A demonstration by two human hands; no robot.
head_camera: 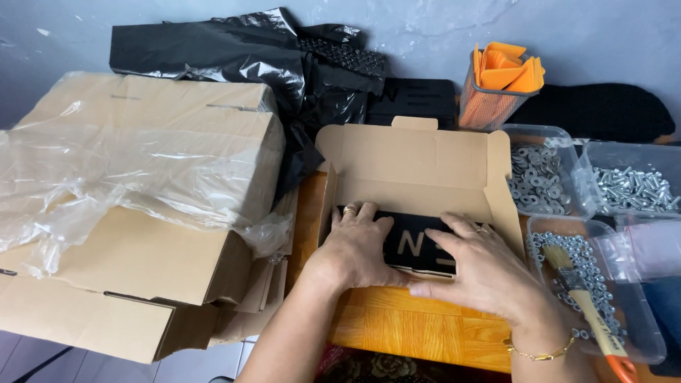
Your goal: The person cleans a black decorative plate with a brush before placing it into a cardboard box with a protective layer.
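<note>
Partway packed: black plate [415, 245] already down inside open cardboard box [418, 177], lid flap not yet closed. Left hand [355, 248] and right hand [482, 266] flat, fingers spread, pressing on plate, gripping nothing. Right of box, tubs of washers [539, 177].

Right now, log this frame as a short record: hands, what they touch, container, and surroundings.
left hand: flat on the black plate, ring on one finger
right hand: presses the plate's near edge; bracelet at wrist
black plate: lies in the small open cardboard box
box position: on the wooden table, lid flap up
right side: clear bins of washers, bolts, nuts with a paintbrush
left side: large cardboard boxes under clear plastic
</note>
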